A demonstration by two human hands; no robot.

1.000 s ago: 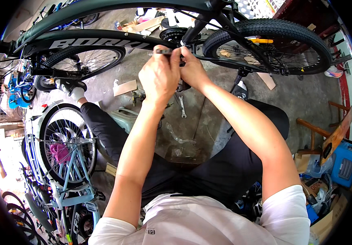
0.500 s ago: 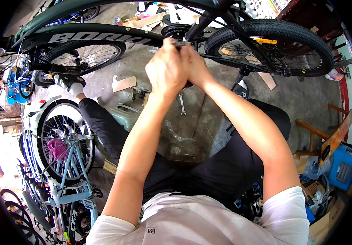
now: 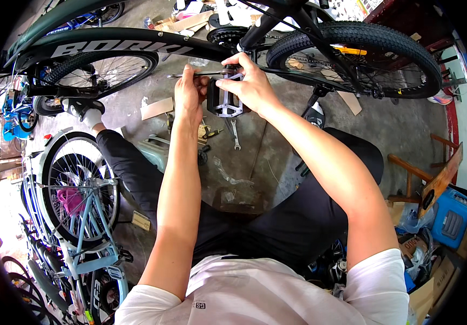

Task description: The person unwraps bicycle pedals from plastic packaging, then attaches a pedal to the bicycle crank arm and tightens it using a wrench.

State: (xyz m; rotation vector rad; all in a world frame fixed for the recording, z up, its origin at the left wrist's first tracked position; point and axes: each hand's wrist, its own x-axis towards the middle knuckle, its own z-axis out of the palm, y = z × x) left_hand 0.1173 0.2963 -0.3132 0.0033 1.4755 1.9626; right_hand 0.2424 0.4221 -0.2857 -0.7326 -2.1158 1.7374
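A silver-and-black bicycle pedal is at the crank of the dark bicycle ahead of me. A slim wrench lies level, its right end at the pedal's axle. My left hand is closed around the wrench near its left end. My right hand grips the pedal from the right, thumb on its face and fingers by the axle end. Some of those fingertips are hidden. Below the pedal, a second wrench lies on the floor.
The rear wheel stands at the right, the front wheel at the left. A light blue bicycle is to my left. On the right are a wooden stool and a blue case. Cardboard lies on the floor.
My hands were pressed together over the pedal. My left hand has moved left and down with the wrench, while my right hand has opened onto the pedal, now in plain sight.
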